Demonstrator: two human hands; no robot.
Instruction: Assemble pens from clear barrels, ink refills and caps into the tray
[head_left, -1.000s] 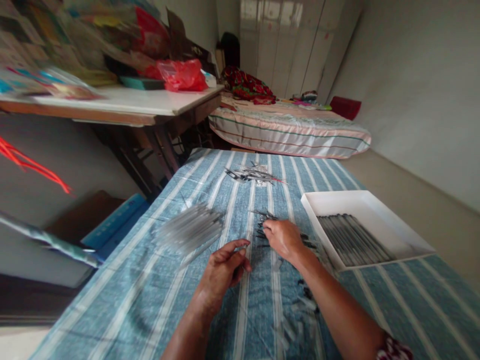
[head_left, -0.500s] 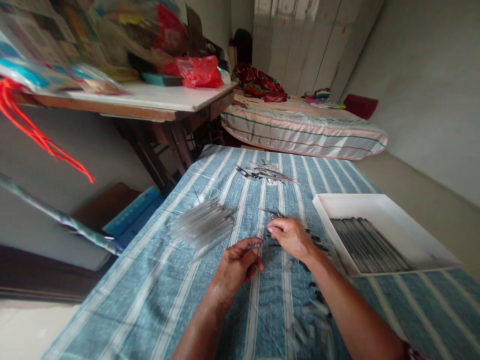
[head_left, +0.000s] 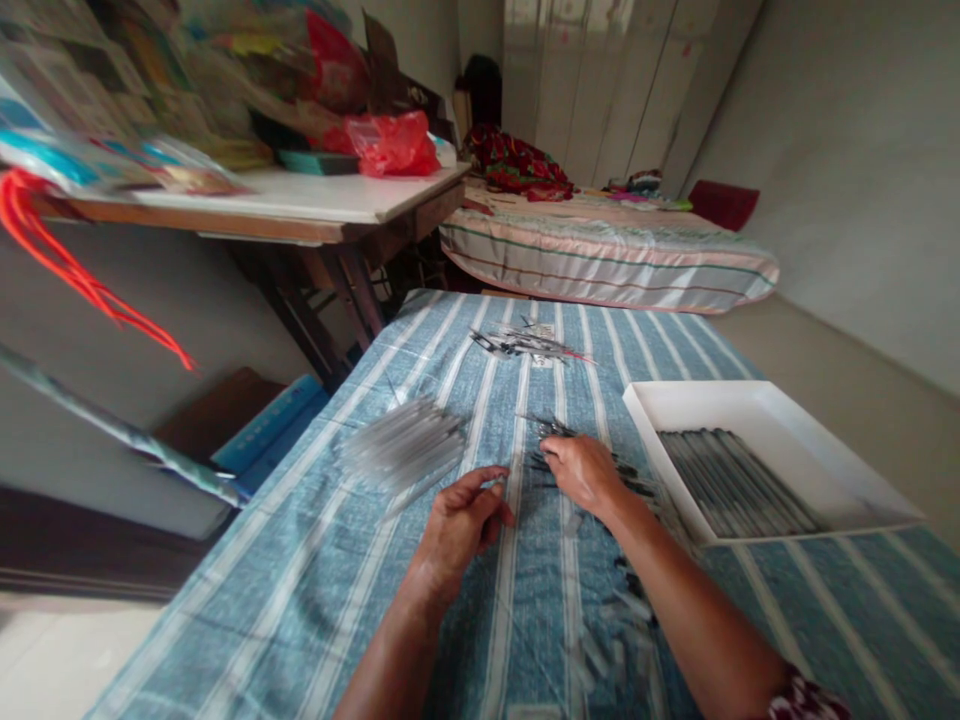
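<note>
From my end of the feed, the nearest things are short pale pieces (head_left: 595,652), loose on the striped cloth (head_left: 300,560) below the right forearm, lying as they did 0.5 s ago.

A little farther off are the 2 hands, and here I do see a change. The left hand (head_left: 459,515) has edged away from the right; its fingers are loosely curled, and I cannot tell whether anything small sits between index finger and thumb. The right hand (head_left: 583,468) has moved slightly forward, its bunched fingertips now down at the small dark pieces (head_left: 553,428). I cannot tell whether they have closed on 1 of them. More of these dark pieces lie on the cloth around that hand. I read the wider gap as the right hand doing the active part, back at its supply, while the left hangs ready.

Beyond the left hand, the pale rods (head_left: 409,440) lie side by side, blurred, with no shift I can make out. To the right, the white box (head_left: 795,440) holds a row of dark rods (head_left: 731,485), also as they were.

Farthest along the cloth, well apart from both hands, a heap of thin pieces (head_left: 517,343) lies undisturbed. Past it is the bed (head_left: 600,255).
</note>
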